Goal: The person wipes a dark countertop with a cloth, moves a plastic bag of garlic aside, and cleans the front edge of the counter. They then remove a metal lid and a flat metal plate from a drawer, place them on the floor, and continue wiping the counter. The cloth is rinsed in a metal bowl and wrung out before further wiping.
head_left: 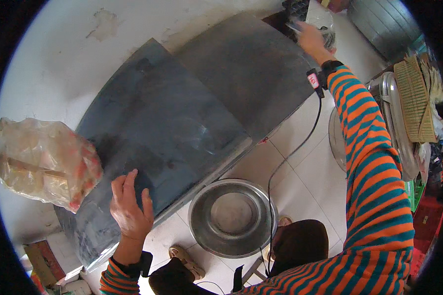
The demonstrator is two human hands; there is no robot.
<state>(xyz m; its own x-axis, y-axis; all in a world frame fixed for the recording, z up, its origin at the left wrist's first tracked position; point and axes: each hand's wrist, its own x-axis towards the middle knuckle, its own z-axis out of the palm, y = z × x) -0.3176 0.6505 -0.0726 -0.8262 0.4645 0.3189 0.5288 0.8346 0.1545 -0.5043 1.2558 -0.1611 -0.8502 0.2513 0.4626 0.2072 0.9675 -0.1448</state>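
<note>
- The right arm, in a striped orange and teal sleeve (pixel 374 167), reaches far forward along the right side, its elbow nearly straight.
- The right hand (pixel 312 39) is at the far end of the dark tabletop, its fingers bent and pointing left; blur hides their exact shape.
- A slim pale object (pixel 294 26) shows at the right fingertips; I cannot tell whether the fingers pinch it or only touch it.
- The left forearm is short in view, rising from the lower edge, with a black band (pixel 145 263) at the wrist.
- The left hand (pixel 131 206) is spread, fingers forward and the thumb apart from them, gripping nothing; it lies over the near part of the dark tabletop (pixel 157 118), though contact is unclear.
- The slim pale object is well apart from the left hand, beyond the far panel (pixel 246 69).
- Just beside the right hand, on its right, is a clear plastic bag (pixel 325 20).
- A bulky plastic bag (pixel 47 160) with red and pale contents is left of the left hand.
</note>
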